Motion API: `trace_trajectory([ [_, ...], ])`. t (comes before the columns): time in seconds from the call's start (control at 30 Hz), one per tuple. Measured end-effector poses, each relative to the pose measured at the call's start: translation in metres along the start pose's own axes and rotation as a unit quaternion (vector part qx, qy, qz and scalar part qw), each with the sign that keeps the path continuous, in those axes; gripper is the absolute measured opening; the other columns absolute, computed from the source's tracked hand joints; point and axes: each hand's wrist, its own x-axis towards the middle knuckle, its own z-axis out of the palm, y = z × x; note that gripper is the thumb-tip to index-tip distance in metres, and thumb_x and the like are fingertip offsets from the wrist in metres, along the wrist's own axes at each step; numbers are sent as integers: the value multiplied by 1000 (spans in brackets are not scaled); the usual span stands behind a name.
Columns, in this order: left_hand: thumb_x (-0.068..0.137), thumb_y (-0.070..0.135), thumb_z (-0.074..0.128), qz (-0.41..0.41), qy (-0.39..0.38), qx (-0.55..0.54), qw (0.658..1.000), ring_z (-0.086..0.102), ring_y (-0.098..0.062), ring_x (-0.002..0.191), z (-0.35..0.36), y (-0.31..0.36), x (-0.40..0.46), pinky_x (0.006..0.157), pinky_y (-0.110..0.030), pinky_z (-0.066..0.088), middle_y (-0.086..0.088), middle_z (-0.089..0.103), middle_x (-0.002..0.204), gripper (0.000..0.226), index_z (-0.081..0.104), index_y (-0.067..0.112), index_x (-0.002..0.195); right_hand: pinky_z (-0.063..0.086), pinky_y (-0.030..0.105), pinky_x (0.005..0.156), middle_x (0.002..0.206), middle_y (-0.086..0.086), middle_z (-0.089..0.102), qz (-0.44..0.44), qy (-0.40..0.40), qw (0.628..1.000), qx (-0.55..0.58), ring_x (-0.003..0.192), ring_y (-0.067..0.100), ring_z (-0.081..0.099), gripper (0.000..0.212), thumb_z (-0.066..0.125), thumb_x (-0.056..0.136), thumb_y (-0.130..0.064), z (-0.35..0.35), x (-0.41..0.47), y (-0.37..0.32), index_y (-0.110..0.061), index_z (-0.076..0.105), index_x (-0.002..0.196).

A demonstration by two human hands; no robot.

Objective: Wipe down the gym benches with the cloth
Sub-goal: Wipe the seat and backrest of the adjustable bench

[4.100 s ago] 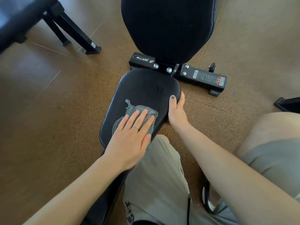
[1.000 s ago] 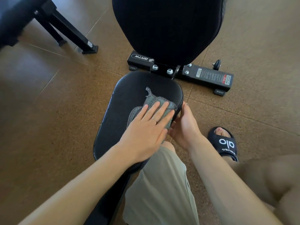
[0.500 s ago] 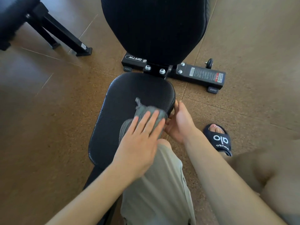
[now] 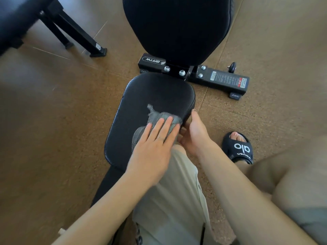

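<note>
**Cloth pulled back toward you on the seat pad**

On the cork-brown gym floor (image 4: 53,121), the black bench's seat pad (image 4: 145,96) lies in front of you, its raised backrest (image 4: 177,27) beyond. The grey cloth (image 4: 159,119) sits on the pad's right half, near the right edge. A second ago it was closer to the pad's far end; you've drawn it toward you, so that far strip looks covered and, I judge, the near-right part is in hand. The cloth is bunched, its long axis running from its near-left end to a thin tail pointing away toward the backrest. Your left hand (image 4: 154,147) presses it with straight, spread fingers. Your right hand (image 4: 192,133) curls round the pad's right edge, just beside the cloth.
</note>
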Motion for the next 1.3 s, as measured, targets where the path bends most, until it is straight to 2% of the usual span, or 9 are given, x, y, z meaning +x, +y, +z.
trace_trajectory([
  [0.17, 107, 30, 32, 24, 3, 13, 1000, 24, -30, 158, 4, -21, -68, 124, -51, 24, -11, 22, 171, 59, 27, 14, 164, 58, 51, 96, 128, 6, 71, 3, 4, 1000, -14, 113, 26, 70, 61, 34, 104, -59, 1, -2, 19, -16, 53, 143],
  [0.37, 106, 42, 18, -4, 3, -38, 999, 20, -27, 159, 0, -13, 17, 129, -49, 19, -8, 20, 172, 64, 22, 19, 166, 37, 50, 118, 159, 0, 43, -97, 38, 984, -141, 142, 23, 46, 74, 34, 94, -70, 10, -14, 28, -32, 34, 157],
  [0.43, 106, 43, 15, -15, 2, -36, 999, 20, -27, 159, 0, -14, 20, 129, -49, 19, -8, 19, 172, 65, 22, 18, 166, 25, 41, 124, 167, -5, 25, -208, 52, 943, -255, 152, 17, 28, 64, 31, 104, -53, 7, -20, 36, -31, 16, 162],
  [0.53, 108, 42, 18, -9, 7, -20, 1000, 19, -27, 159, 2, -15, -22, 128, -50, 21, -8, 18, 173, 63, 22, 17, 165, 11, 17, 117, 168, 1, 21, -299, 74, 894, -326, 154, 13, 19, 55, 32, 112, -26, 0, -26, 40, -15, 15, 162],
  [0.7, 108, 44, 21, -6, -13, -20, 1000, 19, -27, 159, 3, -22, -42, 128, -50, 23, -8, 19, 172, 63, 23, 18, 165, 12, 20, 116, 168, -4, 23, -270, 71, 900, -335, 154, 13, 20, 54, 31, 112, -30, 1, -22, 38, -20, 16, 162],
  [0.83, 105, 45, 7, -24, 0, -28, 999, 15, -30, 160, 1, -9, 25, 129, -50, 16, -11, 13, 173, 69, 15, 16, 166, 24, 38, 124, 165, -3, 30, -248, 65, 914, -315, 151, 17, 31, 54, 33, 110, -34, 1, -23, 35, -27, 19, 162],
  [1.0, 106, 40, 13, -21, 2, -17, 1000, 21, -32, 159, -2, -4, 3, 128, -51, 21, -14, 19, 172, 66, 22, 13, 165, 29, 49, 122, 164, -10, 33, -200, 47, 941, -268, 149, 20, 36, 73, 33, 84, -67, 3, -23, 34, -52, 17, 154],
  [1.13, 108, 35, 30, 4, -6, -1, 1000, 22, -29, 159, 1, -18, -75, 127, -51, 23, -10, 21, 172, 60, 25, 15, 165, 18, 46, 126, 168, -8, 23, -186, 24, 941, -283, 153, 21, 26, 65, 29, 103, -52, 8, -33, 32, -40, 3, 161],
  [1.3, 109, 43, 19, -15, -4, -32, 999, 22, -23, 159, -3, -28, -33, 129, -44, 15, -3, 23, 172, 59, 27, 22, 165, 6, 36, 127, 171, -5, 0, -186, 2, 938, -293, 157, 15, 7, 66, 26, 110, -42, 11, -29, 29, -23, -11, 162],
])
